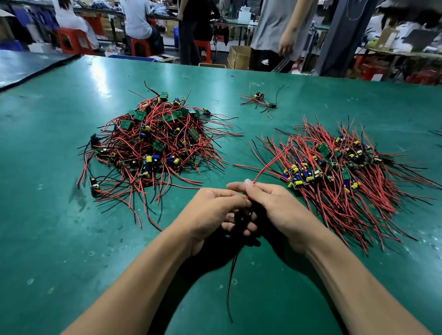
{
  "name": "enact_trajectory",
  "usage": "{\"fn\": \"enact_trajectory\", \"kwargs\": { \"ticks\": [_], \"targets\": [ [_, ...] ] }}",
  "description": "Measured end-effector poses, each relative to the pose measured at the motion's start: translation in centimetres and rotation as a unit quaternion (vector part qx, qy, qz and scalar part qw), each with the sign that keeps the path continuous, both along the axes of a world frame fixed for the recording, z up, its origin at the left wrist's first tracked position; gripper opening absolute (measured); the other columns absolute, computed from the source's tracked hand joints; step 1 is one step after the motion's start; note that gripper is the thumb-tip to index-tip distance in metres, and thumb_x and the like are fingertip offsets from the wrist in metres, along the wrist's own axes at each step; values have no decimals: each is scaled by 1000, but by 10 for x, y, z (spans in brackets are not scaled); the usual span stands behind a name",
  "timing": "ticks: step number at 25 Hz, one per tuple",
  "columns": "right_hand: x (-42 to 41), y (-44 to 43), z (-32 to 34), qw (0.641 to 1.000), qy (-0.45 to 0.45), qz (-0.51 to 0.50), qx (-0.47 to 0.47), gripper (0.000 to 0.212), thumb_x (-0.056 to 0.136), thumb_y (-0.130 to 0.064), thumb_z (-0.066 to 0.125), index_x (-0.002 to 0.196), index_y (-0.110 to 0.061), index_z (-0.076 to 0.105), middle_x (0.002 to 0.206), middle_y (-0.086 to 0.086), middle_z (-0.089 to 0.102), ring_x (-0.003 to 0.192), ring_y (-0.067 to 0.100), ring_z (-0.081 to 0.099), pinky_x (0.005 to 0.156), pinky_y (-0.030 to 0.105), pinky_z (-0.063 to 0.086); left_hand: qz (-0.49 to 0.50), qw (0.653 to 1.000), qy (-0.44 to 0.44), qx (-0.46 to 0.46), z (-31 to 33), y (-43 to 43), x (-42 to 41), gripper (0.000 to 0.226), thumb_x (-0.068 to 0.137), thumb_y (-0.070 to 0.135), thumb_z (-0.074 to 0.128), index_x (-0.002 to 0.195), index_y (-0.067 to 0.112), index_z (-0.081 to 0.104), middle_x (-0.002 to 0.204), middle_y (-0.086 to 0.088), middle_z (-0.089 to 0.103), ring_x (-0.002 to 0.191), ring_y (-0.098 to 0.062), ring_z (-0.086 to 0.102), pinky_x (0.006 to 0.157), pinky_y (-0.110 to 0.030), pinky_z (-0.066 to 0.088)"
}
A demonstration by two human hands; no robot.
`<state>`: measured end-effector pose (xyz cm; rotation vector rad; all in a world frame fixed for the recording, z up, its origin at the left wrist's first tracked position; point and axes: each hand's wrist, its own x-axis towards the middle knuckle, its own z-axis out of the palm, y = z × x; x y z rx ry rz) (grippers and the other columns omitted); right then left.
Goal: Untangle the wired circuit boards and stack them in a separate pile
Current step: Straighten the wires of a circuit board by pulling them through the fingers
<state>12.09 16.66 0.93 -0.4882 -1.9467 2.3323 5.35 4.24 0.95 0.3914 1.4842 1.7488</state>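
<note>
Your left hand and right hand meet above the green table, both closed around one wired circuit board, its red wires rising, black wires hanging; the tangled heap lies left, the sorted pile right

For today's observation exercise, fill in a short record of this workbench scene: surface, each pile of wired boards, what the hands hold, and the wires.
surface: green table mat
left pile: jumbled boards, wires crossing all ways
right pile: boards laid with wires mostly aligned
small cluster: a few boards, farther back, apart from both piles
left hand: closed on one board, mostly hidden
right hand: pinching its red wires
black wires: hanging below the hands
</note>
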Motion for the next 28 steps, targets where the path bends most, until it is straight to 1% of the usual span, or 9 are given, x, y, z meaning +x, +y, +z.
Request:
{"fn": "enact_trajectory", "kwargs": {
  "ticks": [2,4,7,10,14,16,18,23,28],
  "targets": [
    [0,1,1,1000,-6,17,0,35,105,-36,44,120,-14,67,60,5,61,42,14,45,42,22,43,-10,1000,-5,-2,0,0,1,13,92,3,58,95,-8,66,72,-19,66,54,-24,63,52,-27,56],
    [1,1,-1,1000,-1,19,-5,36,104,-38,45,120,-16,68,61,4,59,44,14,45,43,22,43,-8,1000,-6,2,1,0,1,12,93,3,58,92,-4,67,72,-18,66,55,-24,63,54,-28,56],
    [1,1,-4,1000,18,-12,17,31,98,-34,59,103,-8,74,67,10,57,48,15,47,47,26,44,23,1000,2,7,0,0,0,13,92,1,56,87,-2,67,69,-18,67,52,-23,64,51,-27,57],
    [-1,3,-6,998,18,-49,21,27,94,-28,66,89,-3,75,63,8,57,50,13,49,47,24,47,39,999,5,8,0,1,1,17,91,1,57,79,1,70,70,-19,68,50,-22,64,49,-26,56],
    [-7,4,-10,997,10,-77,6,24,98,-22,61,89,-4,74,58,10,49,43,16,41,48,25,37,41,999,16,-2,1,4,1,18,88,2,56,75,0,69,69,-20,67,50,-23,61,48,-27,54],
    [-10,7,-10,994,3,-105,31,21,99,-19,58,90,-9,74,53,5,41,40,12,33,43,20,28,39,999,10,-4,1,4,2,23,87,3,57,69,3,70,67,-18,65,49,-23,59,46,-26,52],
    [-13,14,-8,988,0,-144,49,19,100,-15,55,94,-10,73,49,-2,34,40,8,27,38,17,22,38,999,15,-7,2,3,4,22,86,4,57,69,3,70,65,-16,64,48,-22,59,45,-24,50],
    [-16,24,-12,974,25,-212,72,19,100,-9,52,96,-12,70,43,-11,33,38,4,30,35,16,23,32,998,43,-20,3,4,5,23,86,5,55,68,5,69,62,-12,65,46,-19,59,45,-21,49],
    [-15,35,-16,959,56,-262,88,17,99,-11,55,97,-16,72,49,-10,38,41,3,33,36,17,26,17,999,33,-18,4,2,4,23,86,5,56,67,6,69,64,-13,64,48,-19,59,45,-22,48]
  ]
}}
